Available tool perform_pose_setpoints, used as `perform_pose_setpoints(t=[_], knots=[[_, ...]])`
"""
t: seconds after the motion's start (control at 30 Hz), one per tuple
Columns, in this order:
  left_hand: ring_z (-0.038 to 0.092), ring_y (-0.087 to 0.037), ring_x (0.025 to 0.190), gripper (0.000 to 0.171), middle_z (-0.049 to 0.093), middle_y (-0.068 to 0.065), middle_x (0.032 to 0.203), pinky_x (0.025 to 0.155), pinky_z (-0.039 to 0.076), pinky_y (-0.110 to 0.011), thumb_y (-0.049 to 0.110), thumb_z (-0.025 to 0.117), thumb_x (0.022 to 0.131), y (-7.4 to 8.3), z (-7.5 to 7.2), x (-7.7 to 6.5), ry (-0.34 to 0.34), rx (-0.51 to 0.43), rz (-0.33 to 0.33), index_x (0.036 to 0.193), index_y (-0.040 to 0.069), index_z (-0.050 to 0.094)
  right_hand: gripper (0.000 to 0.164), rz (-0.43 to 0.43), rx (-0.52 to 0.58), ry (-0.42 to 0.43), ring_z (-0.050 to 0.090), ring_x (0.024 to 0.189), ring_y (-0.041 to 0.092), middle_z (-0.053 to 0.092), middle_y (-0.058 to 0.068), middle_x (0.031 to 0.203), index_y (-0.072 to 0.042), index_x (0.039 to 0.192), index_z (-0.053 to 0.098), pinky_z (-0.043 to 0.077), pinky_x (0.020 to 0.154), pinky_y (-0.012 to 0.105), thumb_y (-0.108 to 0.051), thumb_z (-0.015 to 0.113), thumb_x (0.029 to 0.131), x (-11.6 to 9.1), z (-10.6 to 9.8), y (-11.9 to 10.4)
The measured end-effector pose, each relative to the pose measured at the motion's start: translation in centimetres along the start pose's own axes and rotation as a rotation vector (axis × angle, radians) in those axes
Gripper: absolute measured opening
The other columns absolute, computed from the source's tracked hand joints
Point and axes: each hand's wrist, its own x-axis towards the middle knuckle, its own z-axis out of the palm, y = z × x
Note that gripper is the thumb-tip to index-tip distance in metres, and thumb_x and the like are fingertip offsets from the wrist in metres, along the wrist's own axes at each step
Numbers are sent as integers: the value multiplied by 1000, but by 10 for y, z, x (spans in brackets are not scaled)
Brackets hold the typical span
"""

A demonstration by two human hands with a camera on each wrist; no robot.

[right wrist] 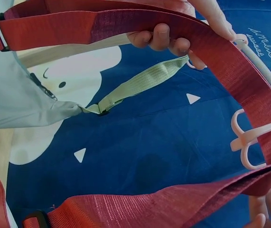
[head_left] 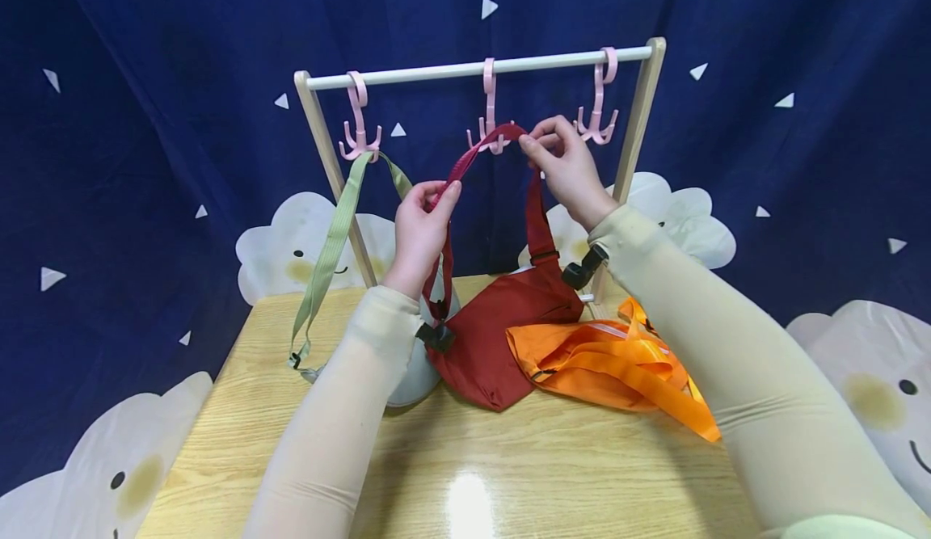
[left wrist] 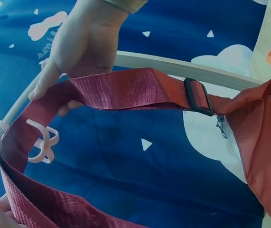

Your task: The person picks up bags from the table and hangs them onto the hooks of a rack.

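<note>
Your dark red sling bag [head_left: 483, 345] lies on the wooden table [head_left: 582, 466], beside the orange bag [head_left: 575, 365], and its webbing strap [head_left: 463, 167] is raised before the middle pink hook [head_left: 490, 94]. The bag seems light and soft, so it will probably sag; the flat strap looks the better place to hold. Your left hand [head_left: 423, 228] and right hand [head_left: 570, 169] both pinch it between thumb and fingers, nearly closed.
</note>
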Motion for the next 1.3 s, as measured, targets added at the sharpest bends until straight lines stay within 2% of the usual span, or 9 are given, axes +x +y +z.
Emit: perform_pose_setpoints(t=[0.37,0.6,0.8,1.03,1.13,1.3], knots=[[49,-14,83,38,54,1,90,69,39,-23,34,72,98,-4,1,1,-9,11,-27,121,4,67,13,17,-6,10,62,89,18,66,-3,99,-22,101,56,46,86,29,-31,66,102,1,1,9],[49,-11,80,33,54,1,88,69,41,-21,27,69,100,-9,2,2,-14,29,-9,119,2,67,16,34,-27,-21,64,100,27,68,8,112,-19,106,56,49,92,30,-33,64,102,0,3,15],[51,-14,84,33,56,-2,93,71,42,-24,30,67,101,-15,1,1,-37,79,-27,121,4,65,21,55,-40,-57,67,105,29,68,15,119,-13,112,55,49,101,35,-30,63,103,-5,7,17],[55,-18,88,36,59,-7,98,75,45,-26,31,65,101,-24,-1,-1,-91,127,-24,124,4,61,25,74,-41,-99,68,96,15,69,18,117,-9,118,50,45,87,26,-27,60,105,-8,7,23],[57,-20,90,37,60,-9,102,77,47,-27,32,66,101,-27,-1,-2,-122,139,-42,126,5,60,27,70,-26,-116,68,97,15,69,20,119,-6,121,47,49,96,27,-25,60,105,-9,7,27],[58,-23,93,39,62,-13,107,80,48,-28,30,66,101,-32,-2,-5,-149,154,-50,129,4,57,30,97,-43,-155,68,108,22,65,26,132,-7,125,43,50,107,41,-23,59,106,-12,7,31]])
